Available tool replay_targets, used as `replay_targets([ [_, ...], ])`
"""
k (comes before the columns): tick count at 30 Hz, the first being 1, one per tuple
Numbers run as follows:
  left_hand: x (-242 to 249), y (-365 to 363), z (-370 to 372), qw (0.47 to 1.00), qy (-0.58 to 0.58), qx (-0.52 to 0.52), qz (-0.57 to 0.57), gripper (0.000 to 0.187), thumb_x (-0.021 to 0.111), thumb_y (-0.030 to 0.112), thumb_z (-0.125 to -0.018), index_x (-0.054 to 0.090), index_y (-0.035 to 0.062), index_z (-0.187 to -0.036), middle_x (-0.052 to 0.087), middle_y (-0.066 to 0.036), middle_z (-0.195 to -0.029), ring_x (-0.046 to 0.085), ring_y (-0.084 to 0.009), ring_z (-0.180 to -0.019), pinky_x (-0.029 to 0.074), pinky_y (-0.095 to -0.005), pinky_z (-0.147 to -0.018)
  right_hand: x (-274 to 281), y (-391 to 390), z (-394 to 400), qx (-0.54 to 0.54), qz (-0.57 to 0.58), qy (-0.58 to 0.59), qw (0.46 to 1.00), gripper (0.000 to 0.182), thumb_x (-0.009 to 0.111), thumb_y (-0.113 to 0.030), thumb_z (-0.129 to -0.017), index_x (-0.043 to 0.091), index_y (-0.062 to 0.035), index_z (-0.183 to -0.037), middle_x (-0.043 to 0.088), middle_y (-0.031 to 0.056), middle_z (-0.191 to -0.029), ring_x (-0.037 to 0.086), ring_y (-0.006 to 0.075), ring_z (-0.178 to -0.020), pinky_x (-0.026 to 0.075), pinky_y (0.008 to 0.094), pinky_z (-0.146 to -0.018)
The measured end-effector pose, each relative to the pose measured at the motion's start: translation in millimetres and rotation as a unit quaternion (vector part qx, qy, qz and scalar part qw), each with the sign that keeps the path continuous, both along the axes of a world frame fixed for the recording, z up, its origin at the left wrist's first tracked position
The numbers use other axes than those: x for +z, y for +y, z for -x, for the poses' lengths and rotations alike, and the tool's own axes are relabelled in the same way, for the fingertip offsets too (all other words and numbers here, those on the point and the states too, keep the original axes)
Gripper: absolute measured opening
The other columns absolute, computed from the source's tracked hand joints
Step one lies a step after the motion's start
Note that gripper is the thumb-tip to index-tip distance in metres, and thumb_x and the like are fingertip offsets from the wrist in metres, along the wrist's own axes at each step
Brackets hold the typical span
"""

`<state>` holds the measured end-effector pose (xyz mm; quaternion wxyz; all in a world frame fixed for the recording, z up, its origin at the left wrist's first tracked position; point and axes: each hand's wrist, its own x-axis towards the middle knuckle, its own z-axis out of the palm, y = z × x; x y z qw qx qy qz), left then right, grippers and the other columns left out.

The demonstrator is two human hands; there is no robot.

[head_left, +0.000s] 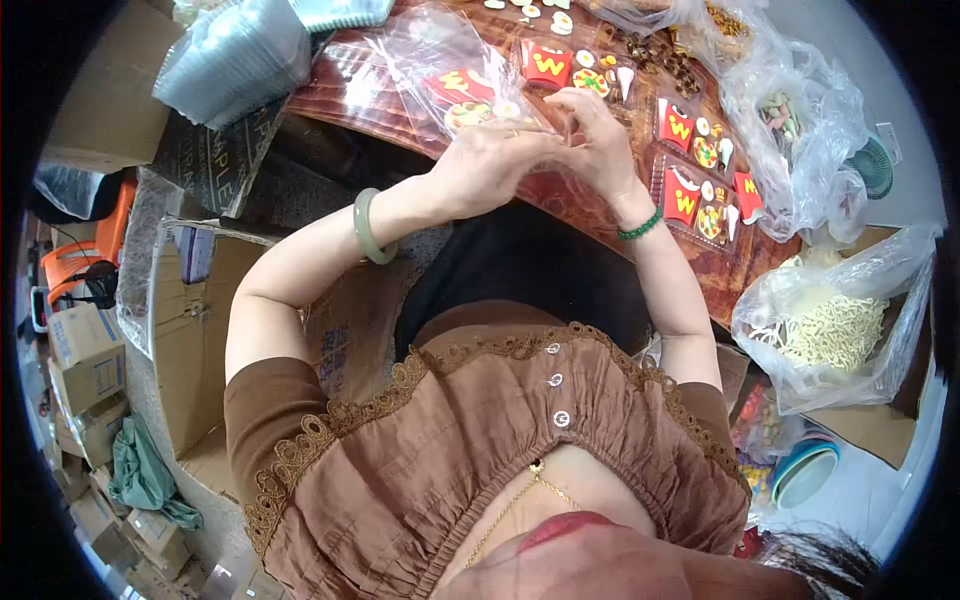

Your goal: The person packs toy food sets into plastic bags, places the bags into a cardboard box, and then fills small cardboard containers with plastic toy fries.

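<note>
My left hand (495, 165), with a pale green bangle on the wrist, is closed on the near edge of a clear plastic bag (415, 50). My right hand (600, 145), wearing a green bead bracelet, pinches the same edge, and the two hands touch. Inside or under the clear plastic lie a red piece (462, 85) with a yellow W and a round pizza-like piece (466, 116). The fingertips are partly hidden. Just beyond my right hand is a clear tray (545, 65) with a red W piece and small food-shaped pieces.
Two more filled clear trays (695, 135) lie to the right on the wooden table (350, 70). A loose red W piece (748, 197) lies beside them. Stacked clear trays (235, 60) stand at the left. Plastic bags (775, 110) line the right side, and one bag (830, 330) holds cream noodle-like pieces.
</note>
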<state>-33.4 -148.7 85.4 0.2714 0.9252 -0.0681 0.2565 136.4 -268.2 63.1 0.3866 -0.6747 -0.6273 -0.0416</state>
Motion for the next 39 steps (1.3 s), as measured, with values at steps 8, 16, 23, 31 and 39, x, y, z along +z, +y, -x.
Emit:
replay_targets([
  [8, 89, -12, 24, 0.939, -0.031, -0.048, 0.340, 0.023, 0.047, 0.013, -0.100, 0.061, -0.0002, -0.113, 0.067, -0.004, -0.100, 0.062, -0.0095, -0.095, 0.051, -0.0229, -0.080, 110, -65, 47, 0.054, -0.169, -0.233, 0.956, 0.048, 0.080, -0.041, -0.064, 0.067, -0.0177, -0.105, 0.063, 0.0003, -0.109, 0.056, 0.0181, -0.100, 0.038, 0.0349, -0.085],
  [16, 100, -63, 19, 0.881, 0.016, -0.108, 0.459, 0.023, 0.049, 0.013, -0.098, 0.063, -0.0048, -0.105, 0.068, -0.006, -0.096, 0.061, -0.0084, -0.090, 0.050, -0.0226, -0.080, 112, -98, 66, 0.037, -0.093, -0.334, 0.937, 0.017, 0.073, -0.020, -0.067, 0.067, -0.0162, -0.082, 0.062, -0.0054, -0.091, 0.058, 0.0113, -0.085, 0.034, 0.0284, -0.074],
  [23, 89, -68, 29, 0.803, 0.169, -0.173, 0.545, 0.030, 0.046, 0.022, -0.100, 0.059, -0.0027, -0.112, 0.066, -0.015, -0.110, 0.064, -0.0209, -0.102, 0.053, -0.0301, -0.086, 99, -134, 54, -0.017, -0.070, 0.162, 0.984, 0.068, 0.085, -0.033, -0.066, 0.053, -0.0024, -0.119, 0.062, 0.0097, -0.109, 0.055, 0.0168, -0.105, 0.046, 0.0329, -0.087],
  [31, -16, -16, -9, 0.715, 0.219, -0.095, 0.658, 0.046, 0.052, 0.037, -0.096, 0.054, -0.0031, -0.119, 0.066, -0.012, -0.107, 0.064, -0.0154, -0.093, 0.051, -0.0257, -0.079, 8, -96, 30, -0.034, -0.164, 0.571, 0.804, 0.023, 0.059, -0.020, -0.095, 0.060, -0.0044, -0.078, 0.060, -0.0009, -0.069, 0.054, 0.0029, -0.059, 0.043, 0.0194, -0.054],
  [39, 23, -43, 19, 0.715, 0.167, -0.203, 0.648, 0.048, 0.056, 0.031, -0.094, 0.050, -0.0052, -0.125, 0.061, -0.021, -0.117, 0.062, -0.0275, -0.107, 0.048, -0.0376, -0.095, 52, -107, 59, -0.011, -0.144, 0.461, 0.875, 0.012, 0.055, -0.011, -0.096, 0.052, -0.0021, -0.088, 0.064, 0.0069, -0.074, 0.056, 0.0063, -0.053, 0.045, 0.0201, -0.047],
])
